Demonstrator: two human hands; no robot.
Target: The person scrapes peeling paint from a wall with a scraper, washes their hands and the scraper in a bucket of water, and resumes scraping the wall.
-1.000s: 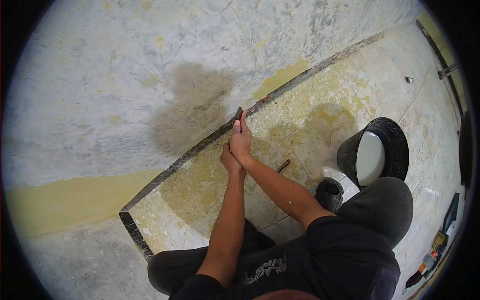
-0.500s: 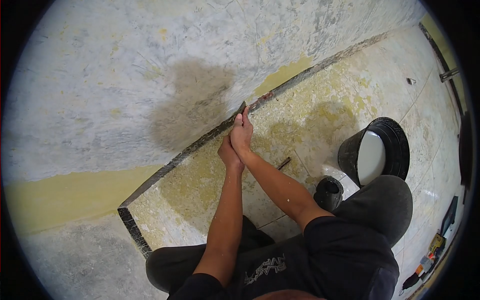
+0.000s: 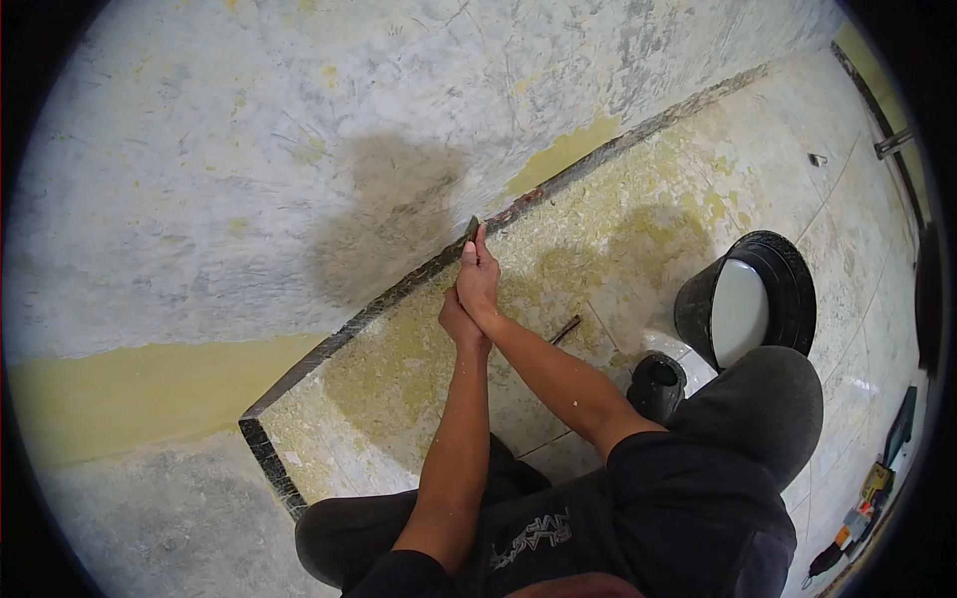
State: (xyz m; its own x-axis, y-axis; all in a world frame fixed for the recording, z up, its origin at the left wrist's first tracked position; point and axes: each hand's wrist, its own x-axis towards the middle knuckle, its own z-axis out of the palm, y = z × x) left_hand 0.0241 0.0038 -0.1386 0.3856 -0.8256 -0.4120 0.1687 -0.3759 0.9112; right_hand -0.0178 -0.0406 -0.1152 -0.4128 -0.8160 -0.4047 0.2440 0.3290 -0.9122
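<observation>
A scraper point(image 3: 472, 228) with a dark flat blade touches the dark skirting strip point(image 3: 399, 289) where wall and floor meet. My right hand point(image 3: 478, 282) is closed on it, thumb and forefinger stretched along it toward the blade. Just below, my left hand point(image 3: 462, 319) is closed against the heel of the right hand, around the lower end of the tool. Both hands hide the handle. Yellow paint point(image 3: 566, 154) shows on the wall above the strip, to the right of the blade. Flakes of yellow paint point(image 3: 598, 214) cover the floor tiles beside the hands.
A black bucket point(image 3: 797, 299) holding whitish liquid stands by my right knee. Near it are a small dark container point(image 3: 656, 387) and a thin dark tool point(image 3: 565, 330) on the floor. Several tools, including a yellow item point(image 3: 877, 482), lie at the far right.
Both hands and the scraper have shifted slightly left and toward me along the skirting strip. The grip looks the same, and the bucket and floor items stay in place.
</observation>
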